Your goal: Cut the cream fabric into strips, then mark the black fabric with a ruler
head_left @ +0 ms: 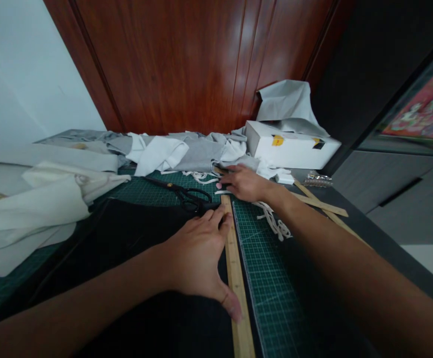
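My left hand [205,248] lies spread, its fingers and thumb pressing on a wooden ruler [234,263] and the black fabric [137,253] beneath it. The ruler runs lengthwise, close to the fabric's right edge. At the far end of the ruler, my right hand [244,183] reaches among white cord and cloth scraps, its thumb and fingers apart. A small brown and dark thing [219,170] is at its fingertips, too hidden to name. Black-handled scissors [186,194] lie just beyond my left hand, on the fabric's far edge and the green cutting mat [264,258].
Cream cloth [44,204] is heaped at the left. Grey and white cloth [201,149] lines the back, before a wooden door panel [186,59]. A white box [291,146] stands back right. Loose cords [276,223] and crossed wooden strips [320,204] lie at right.
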Motion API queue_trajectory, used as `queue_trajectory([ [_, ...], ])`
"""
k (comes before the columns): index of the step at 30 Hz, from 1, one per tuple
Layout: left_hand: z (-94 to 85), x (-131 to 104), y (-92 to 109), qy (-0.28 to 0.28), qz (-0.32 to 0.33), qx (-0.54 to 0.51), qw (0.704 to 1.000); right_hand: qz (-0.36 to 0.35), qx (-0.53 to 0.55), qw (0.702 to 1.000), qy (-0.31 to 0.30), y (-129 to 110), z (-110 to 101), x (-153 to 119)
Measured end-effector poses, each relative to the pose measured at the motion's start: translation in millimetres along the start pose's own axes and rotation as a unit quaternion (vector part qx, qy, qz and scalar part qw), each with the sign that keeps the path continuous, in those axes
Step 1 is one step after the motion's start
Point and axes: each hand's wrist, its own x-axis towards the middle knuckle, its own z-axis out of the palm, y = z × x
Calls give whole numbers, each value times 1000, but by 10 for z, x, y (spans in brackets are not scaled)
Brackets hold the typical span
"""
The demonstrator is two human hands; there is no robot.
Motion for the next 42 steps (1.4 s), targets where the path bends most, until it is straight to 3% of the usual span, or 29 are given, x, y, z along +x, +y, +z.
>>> queue_trajectory([
  [3, 4, -9, -26, -14, -6, -30, 999, 22, -22, 999, -8, 314, 147, 84],
  [8, 11, 13, -62, -40, -17, -63, 997, 43, -31, 999, -5, 661, 164, 137],
  [12, 29, 20, -61, -51, -38, -55, 996, 47, -22, 999, -7, 647, 152, 209],
  [20, 122, 26, -74, 1, -32, -48, 998, 98, -3, 995, -9, 719, 197, 348],
  [27, 141, 80, -81, -6, -42, -19, 999, 64, 29, 997, 19, 832, 172, 329],
  [31, 88, 37, -76, -8, 2, -22, 1000, 78, 10, 997, 15, 721, 169, 255],
  [35, 73, 52, -60, 10, 11, 2, 1000, 85, 0, 996, -5, 473, -75, 68],
  [39, 79, 76, -40, 0, 19, 21, 1000, 79, -24, 996, 24, 36, -474, -401],
  [42, 62, 82, -21, 2, 10, 37, 999, 91, -11, 995, 46, -334, -635, -915],
])
